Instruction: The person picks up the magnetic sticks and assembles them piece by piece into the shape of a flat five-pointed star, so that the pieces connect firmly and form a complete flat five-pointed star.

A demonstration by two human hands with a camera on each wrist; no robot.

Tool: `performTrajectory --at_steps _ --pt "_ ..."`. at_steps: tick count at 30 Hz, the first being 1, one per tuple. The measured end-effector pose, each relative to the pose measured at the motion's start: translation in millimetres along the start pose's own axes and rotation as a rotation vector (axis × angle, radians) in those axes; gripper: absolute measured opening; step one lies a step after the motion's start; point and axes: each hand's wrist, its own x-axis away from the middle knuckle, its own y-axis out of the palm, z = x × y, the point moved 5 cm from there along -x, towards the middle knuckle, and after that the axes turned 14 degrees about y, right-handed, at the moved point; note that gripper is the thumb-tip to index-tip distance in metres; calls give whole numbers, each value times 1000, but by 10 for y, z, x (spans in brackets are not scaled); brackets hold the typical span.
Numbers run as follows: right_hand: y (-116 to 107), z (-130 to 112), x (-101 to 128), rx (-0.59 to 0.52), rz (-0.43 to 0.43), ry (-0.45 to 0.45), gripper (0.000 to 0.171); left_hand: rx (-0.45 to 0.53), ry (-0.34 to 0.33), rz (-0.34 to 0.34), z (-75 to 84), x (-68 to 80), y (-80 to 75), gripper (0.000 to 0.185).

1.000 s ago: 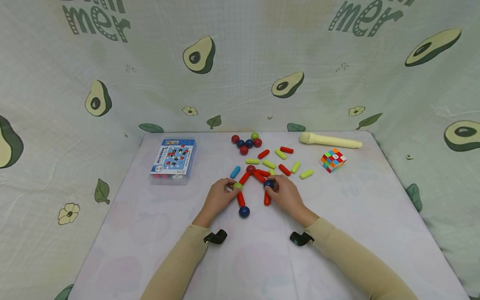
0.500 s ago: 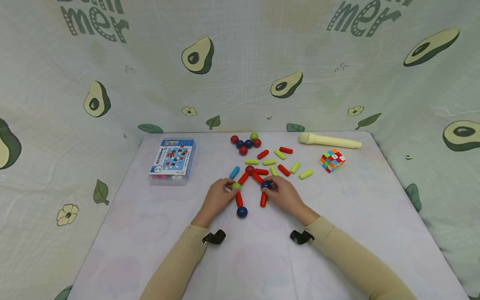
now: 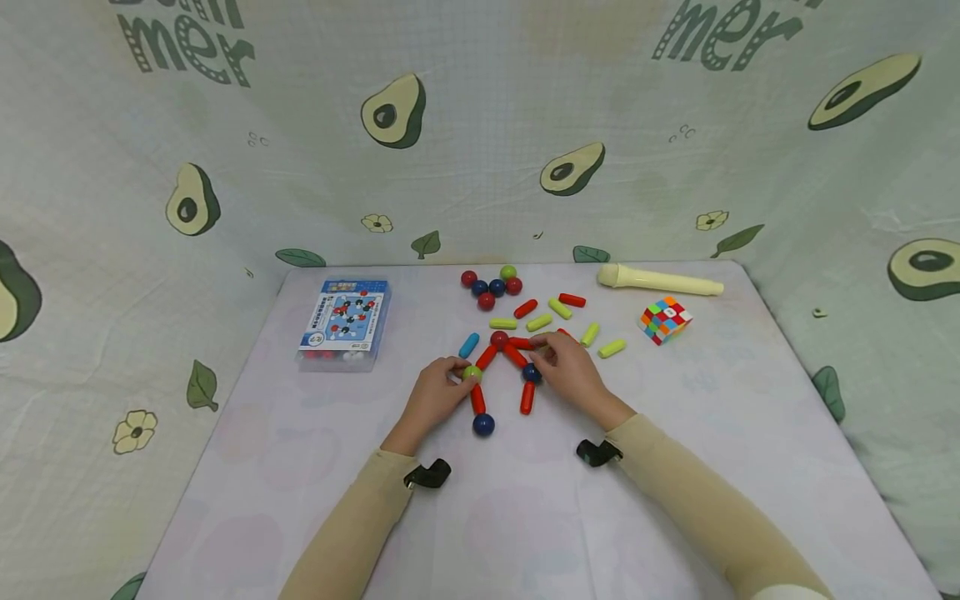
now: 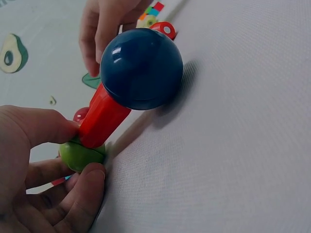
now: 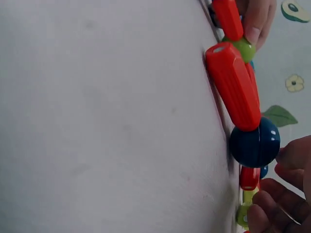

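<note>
Red rod (image 3: 522, 343) lying crosswise just beyond the dark blue ball (image 3: 532, 372) is pinched at its far end by the right hand (image 3: 573, 377), while the green ball (image 3: 472, 372) is pinched by the left hand (image 3: 435, 398).

The box (image 3: 344, 321) lies far left on the table (image 3: 675, 467); the cube (image 3: 665, 320) sits far right, the tube (image 3: 660, 282) behind it, loose sticks (image 3: 570, 321) between them.
</note>
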Motion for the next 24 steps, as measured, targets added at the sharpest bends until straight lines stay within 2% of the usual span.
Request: performTrajectory --at_steps 8,17,24 --pt "37 -120 -259 220 2 -108 33 -7 -6 -3 -26 1 4 35" --pt "130 -169 -412 347 -75 -211 37 5 -12 -13 -18 9 2 36" --pt "150 -187 -446 382 -119 -203 39 5 -11 -6 -24 6 -6 36"
